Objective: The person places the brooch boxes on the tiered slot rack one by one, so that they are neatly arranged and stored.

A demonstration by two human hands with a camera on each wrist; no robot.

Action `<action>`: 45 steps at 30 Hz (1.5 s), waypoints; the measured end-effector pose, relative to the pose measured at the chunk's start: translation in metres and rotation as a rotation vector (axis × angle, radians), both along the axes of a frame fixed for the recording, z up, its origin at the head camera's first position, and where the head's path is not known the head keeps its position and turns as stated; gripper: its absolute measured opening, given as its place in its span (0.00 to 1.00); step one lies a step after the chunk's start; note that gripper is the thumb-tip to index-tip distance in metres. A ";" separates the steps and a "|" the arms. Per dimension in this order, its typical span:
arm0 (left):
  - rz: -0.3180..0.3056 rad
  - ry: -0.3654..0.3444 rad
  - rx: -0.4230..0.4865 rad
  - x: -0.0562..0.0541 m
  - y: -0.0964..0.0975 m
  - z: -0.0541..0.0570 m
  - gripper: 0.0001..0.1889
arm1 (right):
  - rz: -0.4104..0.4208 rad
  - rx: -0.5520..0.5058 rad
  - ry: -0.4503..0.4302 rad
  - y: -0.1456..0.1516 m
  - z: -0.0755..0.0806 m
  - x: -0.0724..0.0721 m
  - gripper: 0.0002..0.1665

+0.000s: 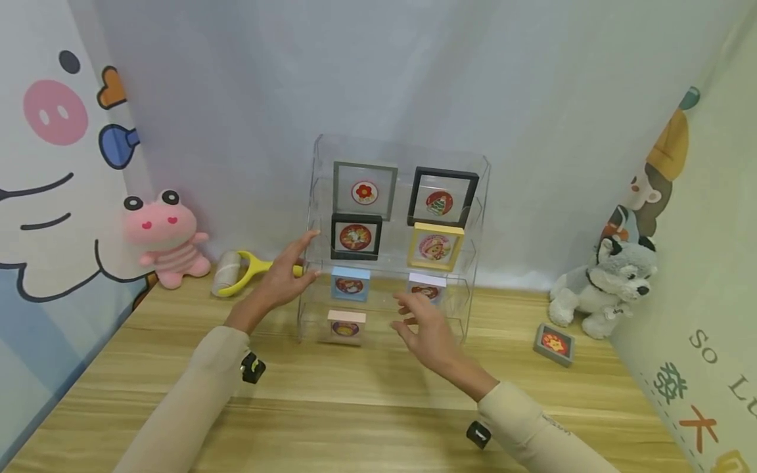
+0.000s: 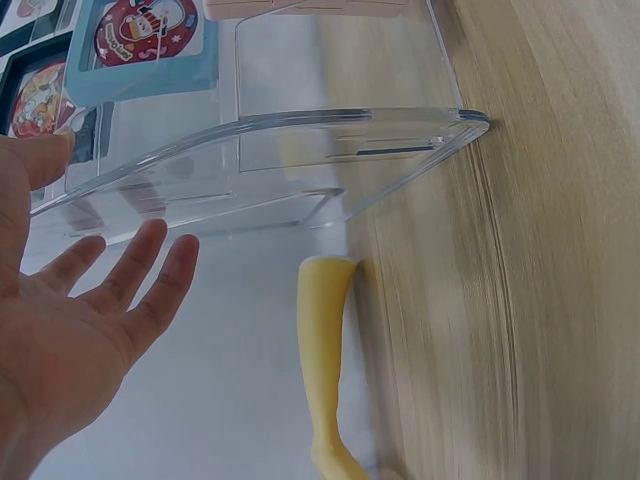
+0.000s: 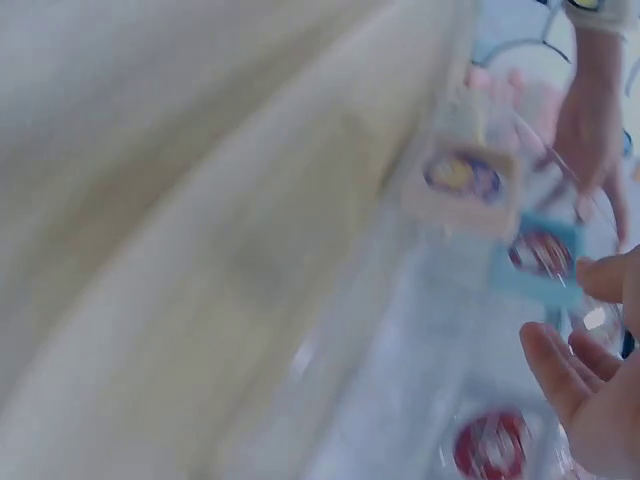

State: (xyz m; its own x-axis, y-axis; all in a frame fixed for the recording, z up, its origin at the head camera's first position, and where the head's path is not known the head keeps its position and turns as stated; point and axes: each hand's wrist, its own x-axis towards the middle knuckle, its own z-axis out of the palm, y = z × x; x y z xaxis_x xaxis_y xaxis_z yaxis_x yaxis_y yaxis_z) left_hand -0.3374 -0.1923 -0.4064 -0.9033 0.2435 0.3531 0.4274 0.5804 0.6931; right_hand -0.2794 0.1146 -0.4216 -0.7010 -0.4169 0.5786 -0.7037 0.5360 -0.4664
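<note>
A clear tiered acrylic rack (image 1: 480, 197) stands on the table holding small picture frames. Its upper tiers carry a grey-green frame (image 1: 365, 192), two black frames (image 1: 442, 176) and a yellow frame (image 1: 435, 247). Lower down sit a light blue frame (image 1: 350, 286), a lilac frame (image 1: 427, 280) and, at the bottom left, a pale pink frame (image 1: 346, 316). My left hand (image 1: 284, 279) is at the rack's left side, fingers spread; contact is unclear. In front of the lower right tiers, below the lilac frame, hovers my right hand (image 1: 430, 335), fingers loosely bent around nothing visible. The right wrist view is blurred.
On the table to the right lies a grey frame (image 1: 554, 345) beside a grey-and-white plush dog (image 1: 606, 286). To the left are a lint roller (image 1: 227, 272) with a yellow handle and a pink plush frog (image 1: 165, 236). A pale cloth (image 1: 532, 98) hangs behind the rack.
</note>
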 end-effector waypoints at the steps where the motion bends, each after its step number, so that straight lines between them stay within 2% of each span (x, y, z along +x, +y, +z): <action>1: -0.001 -0.004 0.003 0.000 0.000 0.000 0.39 | -0.008 -0.003 0.024 0.006 0.005 0.000 0.29; 4: -0.001 -0.006 0.009 0.002 0.000 0.000 0.39 | -0.046 -0.018 0.072 0.026 0.019 -0.002 0.30; 9: 0.003 -0.005 0.003 0.002 -0.001 0.000 0.39 | -0.129 -0.136 0.078 0.061 0.038 -0.008 0.29; 12: 0.000 -0.007 0.003 0.001 -0.001 0.000 0.39 | -0.219 -0.207 0.046 0.087 0.045 -0.012 0.28; 16: -0.002 -0.009 -0.001 -0.001 -0.001 -0.001 0.39 | -0.336 -0.226 -0.075 0.126 0.047 -0.018 0.30; 19: -0.001 -0.009 -0.005 -0.001 -0.001 -0.001 0.39 | -0.392 -0.172 -0.199 0.157 0.044 -0.022 0.33; 23: -0.004 -0.010 -0.005 0.000 -0.001 0.000 0.39 | -0.427 -0.059 -0.360 0.198 0.036 -0.025 0.41; 27: -0.003 -0.012 -0.005 0.000 -0.001 0.000 0.39 | -0.418 0.031 -0.479 0.232 0.024 -0.029 0.46; 31: -0.006 -0.018 -0.001 0.001 -0.001 0.000 0.40 | -0.379 0.070 -0.589 0.254 0.014 -0.029 0.47; 36: -0.005 -0.027 -0.003 0.000 -0.001 0.001 0.40 | -0.398 0.162 -0.729 0.274 0.004 -0.030 0.50; 40: -0.001 -0.034 -0.009 0.000 -0.001 0.002 0.39 | -0.420 0.211 -0.773 0.283 -0.003 -0.030 0.51; 45: -0.007 -0.031 -0.009 0.001 0.000 0.001 0.39 | -0.418 0.226 -0.772 0.288 -0.010 -0.030 0.52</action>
State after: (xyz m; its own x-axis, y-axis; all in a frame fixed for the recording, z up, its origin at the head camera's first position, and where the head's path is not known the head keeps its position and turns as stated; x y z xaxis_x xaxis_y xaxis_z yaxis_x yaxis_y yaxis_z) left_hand -0.3367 -0.1928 -0.4049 -0.9122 0.2525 0.3227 0.4096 0.5841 0.7008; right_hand -0.3095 0.4025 -0.4318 -0.9798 -0.0872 -0.1802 0.0344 0.8134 -0.5807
